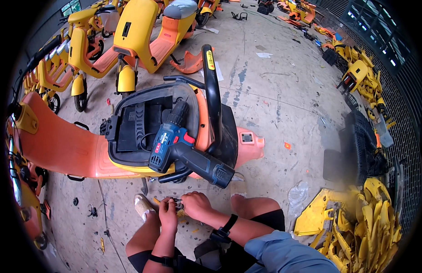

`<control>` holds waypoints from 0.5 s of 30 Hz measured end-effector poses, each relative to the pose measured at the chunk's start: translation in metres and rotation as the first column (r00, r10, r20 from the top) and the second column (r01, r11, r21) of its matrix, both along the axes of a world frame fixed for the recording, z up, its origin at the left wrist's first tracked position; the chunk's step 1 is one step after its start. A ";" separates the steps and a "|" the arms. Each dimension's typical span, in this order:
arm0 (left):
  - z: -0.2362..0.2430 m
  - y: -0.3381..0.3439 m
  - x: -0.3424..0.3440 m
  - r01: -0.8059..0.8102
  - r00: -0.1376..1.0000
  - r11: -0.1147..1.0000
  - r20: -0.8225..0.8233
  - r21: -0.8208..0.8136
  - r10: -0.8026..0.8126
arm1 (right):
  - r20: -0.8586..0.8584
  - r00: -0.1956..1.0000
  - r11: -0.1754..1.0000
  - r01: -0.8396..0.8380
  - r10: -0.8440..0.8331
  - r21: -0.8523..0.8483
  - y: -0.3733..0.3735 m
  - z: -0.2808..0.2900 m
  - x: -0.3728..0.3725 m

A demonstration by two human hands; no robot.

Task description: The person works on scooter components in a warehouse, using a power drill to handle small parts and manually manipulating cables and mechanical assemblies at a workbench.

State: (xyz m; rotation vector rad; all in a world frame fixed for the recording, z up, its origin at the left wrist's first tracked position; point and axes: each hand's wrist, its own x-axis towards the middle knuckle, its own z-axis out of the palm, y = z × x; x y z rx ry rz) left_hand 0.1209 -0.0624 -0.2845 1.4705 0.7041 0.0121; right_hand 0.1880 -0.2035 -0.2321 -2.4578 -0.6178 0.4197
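Below the scooter's rear, my left hand point(167, 209) is closed in a pinch on a small dark metal piece point(177, 201), too small to make out. Just to its right, my right hand point(196, 204) is curled at the same piece, its fingertips mostly hidden. A blue-and-black cordless drill point(174, 150) lies across the open seat compartment point(123, 130) of the orange-and-yellow scooter point(72, 150), beside the black tubular rear handle point(213, 100). My legs are bent around the hands.
Rows of yellow scooters point(133, 32) stand behind and left. Heaps of yellow body panels point(361, 218) and black parts point(366, 145) lie at right. The concrete floor point(279, 77) carries scattered small parts, papers and a crumpled plastic bag point(297, 193); a cable runs along it at lower left.
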 end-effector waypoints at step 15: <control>0.000 -0.004 0.002 0.001 0.992 0.999 0.125 -0.040 0.004 | -0.101 0.995 1.000 -0.003 0.000 -0.022 0.000 0.006 0.008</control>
